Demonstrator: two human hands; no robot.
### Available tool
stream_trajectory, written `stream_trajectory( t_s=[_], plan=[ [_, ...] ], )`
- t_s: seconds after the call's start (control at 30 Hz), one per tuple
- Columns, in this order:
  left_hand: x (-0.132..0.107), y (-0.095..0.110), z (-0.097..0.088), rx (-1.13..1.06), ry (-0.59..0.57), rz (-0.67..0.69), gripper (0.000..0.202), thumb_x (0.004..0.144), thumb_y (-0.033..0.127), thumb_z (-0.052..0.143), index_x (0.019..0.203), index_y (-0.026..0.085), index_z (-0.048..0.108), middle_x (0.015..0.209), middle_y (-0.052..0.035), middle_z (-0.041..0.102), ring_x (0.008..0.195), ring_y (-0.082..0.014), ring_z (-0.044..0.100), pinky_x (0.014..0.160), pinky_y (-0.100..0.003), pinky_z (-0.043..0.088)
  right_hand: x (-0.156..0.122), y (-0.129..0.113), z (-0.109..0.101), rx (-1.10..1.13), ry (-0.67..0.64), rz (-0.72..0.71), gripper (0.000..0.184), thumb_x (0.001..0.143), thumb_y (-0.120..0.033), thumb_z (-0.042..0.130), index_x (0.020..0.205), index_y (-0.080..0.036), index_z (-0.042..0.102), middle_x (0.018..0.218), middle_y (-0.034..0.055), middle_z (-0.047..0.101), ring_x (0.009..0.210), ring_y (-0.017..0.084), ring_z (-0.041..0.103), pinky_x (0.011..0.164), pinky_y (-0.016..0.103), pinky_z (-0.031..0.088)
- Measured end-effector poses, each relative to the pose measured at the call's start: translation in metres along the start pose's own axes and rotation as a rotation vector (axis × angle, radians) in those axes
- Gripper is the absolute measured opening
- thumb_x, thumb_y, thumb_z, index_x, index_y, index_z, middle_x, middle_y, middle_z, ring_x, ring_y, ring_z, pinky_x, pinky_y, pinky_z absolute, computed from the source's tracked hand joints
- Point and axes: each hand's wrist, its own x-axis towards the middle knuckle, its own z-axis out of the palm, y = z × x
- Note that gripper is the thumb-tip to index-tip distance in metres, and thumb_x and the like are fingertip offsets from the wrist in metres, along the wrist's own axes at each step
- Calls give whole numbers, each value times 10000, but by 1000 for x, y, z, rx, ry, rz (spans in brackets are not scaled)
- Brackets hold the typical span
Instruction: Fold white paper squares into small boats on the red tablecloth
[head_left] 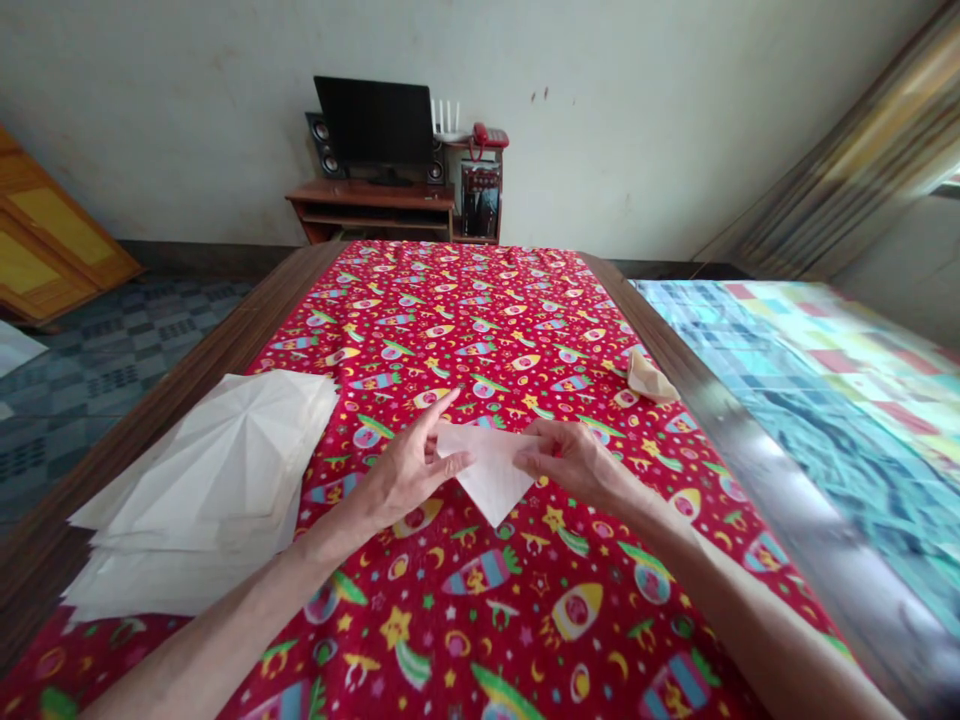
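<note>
A white sheet of paper folded into a triangle [495, 478] is held just above the patterned red cloth, its point toward me. My left hand [412, 458] has its thumb on the paper's left corner, with the index finger stretched out past the upper edge. At the right corner, my right hand [568, 455] pinches the paper between thumb and curled fingers. To the left lies a stack of white paper sheets [225, 460]; the top one shows creases fanning out from a centre. A small folded paper piece [649, 378] sits near the cloth's right edge.
The red cloth [480, 620] covers a table with dark wooden edges [259, 290]. Behind it stand a desk [375, 200] with a monitor [379, 120], speakers and a red telephone [489, 135]. A bed with a patchwork cover [810, 400] is at the right.
</note>
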Motion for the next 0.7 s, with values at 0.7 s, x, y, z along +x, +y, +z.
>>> stream_trajectory(
  t_s=[0.7],
  plan=[
    [5,-24,15,-308,97,-78,474,657,398,752,1006,169,528,948,-77,683,884,-221,668,813,-338,532,2,1,7,-124,258,-136,207,836,-346,579,702,-189,597,599,-13,584,552,116,508,546,226,373]
  ],
)
